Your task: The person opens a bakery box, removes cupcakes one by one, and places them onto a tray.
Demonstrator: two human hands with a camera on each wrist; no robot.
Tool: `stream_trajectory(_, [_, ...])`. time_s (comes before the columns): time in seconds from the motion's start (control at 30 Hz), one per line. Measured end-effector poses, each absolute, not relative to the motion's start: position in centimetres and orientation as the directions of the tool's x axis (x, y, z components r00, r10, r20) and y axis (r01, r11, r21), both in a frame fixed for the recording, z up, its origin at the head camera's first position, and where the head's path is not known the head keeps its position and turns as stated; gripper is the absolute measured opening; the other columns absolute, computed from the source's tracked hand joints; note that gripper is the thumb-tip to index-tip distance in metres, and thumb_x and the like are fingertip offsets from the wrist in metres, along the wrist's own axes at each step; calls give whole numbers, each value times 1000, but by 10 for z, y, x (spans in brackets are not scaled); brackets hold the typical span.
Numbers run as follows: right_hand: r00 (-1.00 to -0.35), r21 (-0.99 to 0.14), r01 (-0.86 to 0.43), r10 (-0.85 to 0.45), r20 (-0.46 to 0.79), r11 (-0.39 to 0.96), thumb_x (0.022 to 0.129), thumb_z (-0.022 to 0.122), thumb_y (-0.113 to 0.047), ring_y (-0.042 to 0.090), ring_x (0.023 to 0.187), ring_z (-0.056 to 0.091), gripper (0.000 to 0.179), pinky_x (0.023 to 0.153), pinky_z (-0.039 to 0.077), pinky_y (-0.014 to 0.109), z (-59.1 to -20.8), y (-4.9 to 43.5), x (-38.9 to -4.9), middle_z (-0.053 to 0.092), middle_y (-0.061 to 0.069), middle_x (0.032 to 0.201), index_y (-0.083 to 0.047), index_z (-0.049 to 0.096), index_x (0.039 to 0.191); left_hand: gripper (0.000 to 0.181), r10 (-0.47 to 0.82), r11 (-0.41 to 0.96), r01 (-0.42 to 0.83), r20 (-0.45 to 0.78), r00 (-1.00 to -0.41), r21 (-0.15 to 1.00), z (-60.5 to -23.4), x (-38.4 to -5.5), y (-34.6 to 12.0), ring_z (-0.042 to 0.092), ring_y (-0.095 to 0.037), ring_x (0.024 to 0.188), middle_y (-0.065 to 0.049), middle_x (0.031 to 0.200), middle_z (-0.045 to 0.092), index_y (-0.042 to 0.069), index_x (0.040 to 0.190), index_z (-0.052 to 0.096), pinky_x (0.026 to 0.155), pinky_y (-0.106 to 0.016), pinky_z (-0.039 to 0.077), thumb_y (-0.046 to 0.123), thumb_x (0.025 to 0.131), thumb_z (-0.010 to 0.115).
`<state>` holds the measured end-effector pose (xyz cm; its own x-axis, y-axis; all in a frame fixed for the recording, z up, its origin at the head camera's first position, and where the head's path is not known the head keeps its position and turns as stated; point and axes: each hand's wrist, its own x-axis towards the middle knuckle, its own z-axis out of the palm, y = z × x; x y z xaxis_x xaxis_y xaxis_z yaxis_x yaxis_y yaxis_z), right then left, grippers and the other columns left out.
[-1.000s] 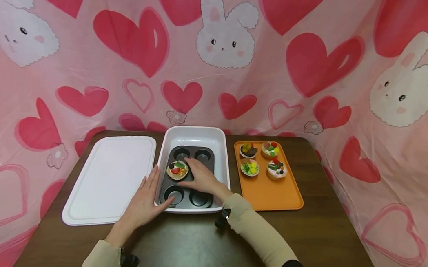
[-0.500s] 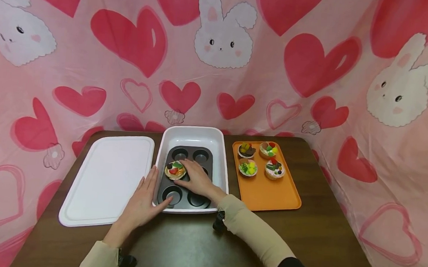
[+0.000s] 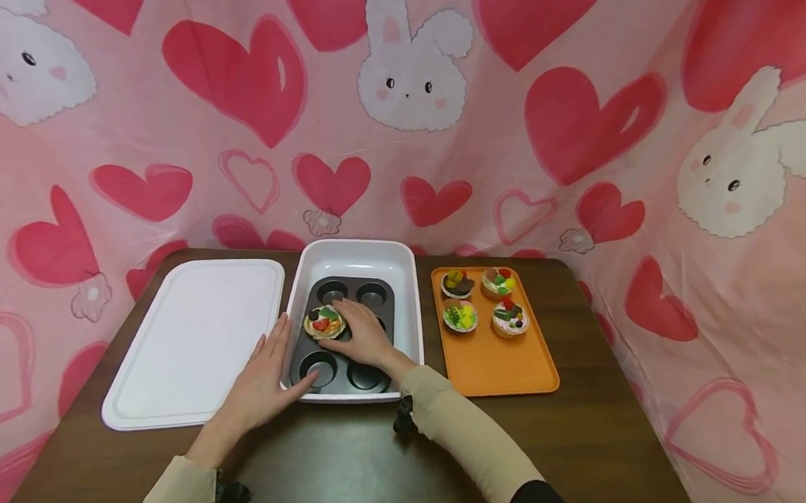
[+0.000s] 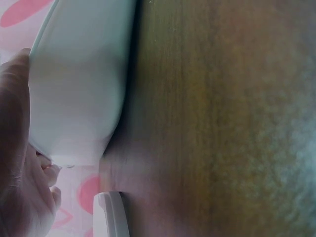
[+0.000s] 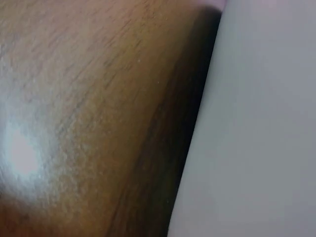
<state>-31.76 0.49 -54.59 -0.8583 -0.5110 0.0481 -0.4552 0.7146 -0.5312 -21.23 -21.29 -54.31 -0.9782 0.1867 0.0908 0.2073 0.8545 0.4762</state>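
Note:
A fruit-topped tart [image 3: 324,323] sits at the left middle cup of a dark muffin pan [image 3: 341,380]. Thumb and fingers of my right hand [image 3: 366,340] hold the tart from its right side. The pan lies inside a white rectangular basin [image 3: 416,314]. My left hand [image 3: 256,385] rests at the basin's near left corner, fingers straight along the outer side and thumb over the front rim. In the left wrist view, that hand [image 4: 17,158] lies against the basin wall [image 4: 79,94]. The right wrist view shows only basin wall [image 5: 261,123] and tabletop; the hand is out of it.
An orange tray [image 3: 496,369] to the right bears several small tarts, such as a pink-creamed one [image 3: 510,319], at its far end. Left of the basin lies a flat white lid [image 3: 193,339]. All stand on a dark wooden table [image 3: 335,463] before a heart-patterned cloth.
My right hand has moved slightly left and closed its thumb and fingers onto the tart's edge. My left hand keeps its place on the basin. The head view has shifted a little.

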Motion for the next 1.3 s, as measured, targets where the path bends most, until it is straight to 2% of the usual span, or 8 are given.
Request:
stream_trajectory(0.17, [-858,-570,-460,-506,89,681,95,86,-40,30,161,47,74,137,32,56,-546,6,-317,58,11,166,-10,59,157,114,183,855,210,103,-978,475,-543,-210,-212,28,-48,168,-23,184,17,2,175,16,136,-68,23,58,95,74])
stream_trajectory(0.37, [-861,-621,-451,-497,112,641,94,88,-36,33,157,50,73,136,33,58,-545,7,-316,60,15,162,-6,60,154,115,179,854,212,113,-977,475,-545,-211,-212,28,-47,168,-23,184,18,2,175,17,136,-68,24,57,94,76])
stream_trajectory(0.6, [-929,-794,-321,-335,157,517,94,88,-28,36,134,68,72,118,54,55,-541,8,-315,69,20,143,-2,52,150,116,180,862,202,93,-979,464,-545,-213,-211,27,-45,169,-21,185,16,2,175,16,137,-66,23,60,94,75])
stream_trajectory(0.8, [-927,-806,-340,-315,202,484,90,92,-21,35,134,69,70,117,55,55,-537,8,-314,70,19,142,-4,53,146,115,174,860,193,82,-981,472,-545,-212,-212,26,-44,170,-19,185,15,2,175,16,138,-64,22,59,95,75])
stream_trajectory(1.07, [-921,-815,-382,-256,294,437,84,93,-4,40,134,69,70,118,54,56,-536,11,-317,70,24,141,0,54,142,114,172,859,193,88,-981,474,-546,-212,-212,25,-42,171,-19,185,15,2,175,17,138,-64,22,59,95,75])
stream_trajectory(1.3, [-931,-888,-340,-245,271,310,81,91,8,41,135,69,71,118,55,54,-534,13,-319,70,29,140,4,47,136,115,165,860,182,77,-983,478,-546,-212,-212,24,-42,171,-19,186,14,2,176,16,138,-65,21,58,95,75])
